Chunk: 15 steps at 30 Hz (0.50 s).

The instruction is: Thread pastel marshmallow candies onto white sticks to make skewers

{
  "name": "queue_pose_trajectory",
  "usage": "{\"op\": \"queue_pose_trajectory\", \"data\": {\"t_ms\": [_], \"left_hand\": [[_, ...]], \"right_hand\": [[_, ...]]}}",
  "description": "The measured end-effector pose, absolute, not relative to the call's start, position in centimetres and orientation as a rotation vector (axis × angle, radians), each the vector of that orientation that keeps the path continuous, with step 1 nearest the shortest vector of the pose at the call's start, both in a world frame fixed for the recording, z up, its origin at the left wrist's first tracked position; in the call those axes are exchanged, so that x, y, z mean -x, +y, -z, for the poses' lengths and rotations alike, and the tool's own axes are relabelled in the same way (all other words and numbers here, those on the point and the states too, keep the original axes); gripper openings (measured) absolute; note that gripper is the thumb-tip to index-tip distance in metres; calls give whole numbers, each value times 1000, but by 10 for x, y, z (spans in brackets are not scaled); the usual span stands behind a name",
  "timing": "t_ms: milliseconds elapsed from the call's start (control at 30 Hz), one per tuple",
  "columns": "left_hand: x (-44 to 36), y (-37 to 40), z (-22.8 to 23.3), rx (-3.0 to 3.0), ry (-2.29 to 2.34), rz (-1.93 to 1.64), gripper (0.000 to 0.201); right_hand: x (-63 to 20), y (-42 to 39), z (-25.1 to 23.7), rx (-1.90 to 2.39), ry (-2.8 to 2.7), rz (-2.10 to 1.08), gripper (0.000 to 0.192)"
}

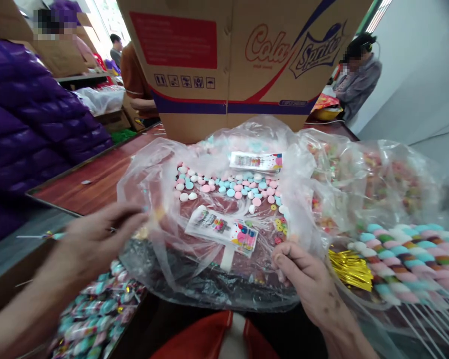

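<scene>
My left hand [93, 244], blurred by motion, hovers at the left edge of the clear plastic bag [142, 174]. Its fingers reach to the right with a gap above the thumb, and I see nothing held. My right hand [307, 274] is at the bag's right front, thumb and fingers pinched together; what they hold, if anything, is hidden. Between the hands lie printed candy wrappers [220, 229]. Behind them, loose pink, blue and white candies [228, 187] are scattered on the plastic, with a second wrapper stack [256, 160] farther back.
A tall cardboard box [228, 60] blocks the back. Marshmallow skewers [407, 254] and gold ties [349, 269] lie at right, beside bags of colourful sweets [374, 174]. Wrapped candy sticks [101, 304] fill a box at lower left. Purple packs [33, 119] stand left; other people work behind.
</scene>
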State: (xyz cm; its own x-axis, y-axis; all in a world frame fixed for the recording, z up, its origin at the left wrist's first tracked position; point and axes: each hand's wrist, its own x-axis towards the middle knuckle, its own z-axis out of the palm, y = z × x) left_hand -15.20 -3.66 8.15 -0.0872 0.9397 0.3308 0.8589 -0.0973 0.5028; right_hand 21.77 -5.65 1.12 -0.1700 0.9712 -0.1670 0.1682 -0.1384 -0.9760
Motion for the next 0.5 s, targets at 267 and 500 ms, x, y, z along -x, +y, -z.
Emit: {"op": "queue_pose_trajectory", "data": {"t_ms": [267,500], "left_hand": [[20,26,-26,-2647,1564,-293,27],[21,38,-19,-2727,1456,-181,19]], "right_hand": [[-218,-68,-21,1373,-1479,-1368,24],[-216,-67,-25,1382,-1438,-1357,23]]}}
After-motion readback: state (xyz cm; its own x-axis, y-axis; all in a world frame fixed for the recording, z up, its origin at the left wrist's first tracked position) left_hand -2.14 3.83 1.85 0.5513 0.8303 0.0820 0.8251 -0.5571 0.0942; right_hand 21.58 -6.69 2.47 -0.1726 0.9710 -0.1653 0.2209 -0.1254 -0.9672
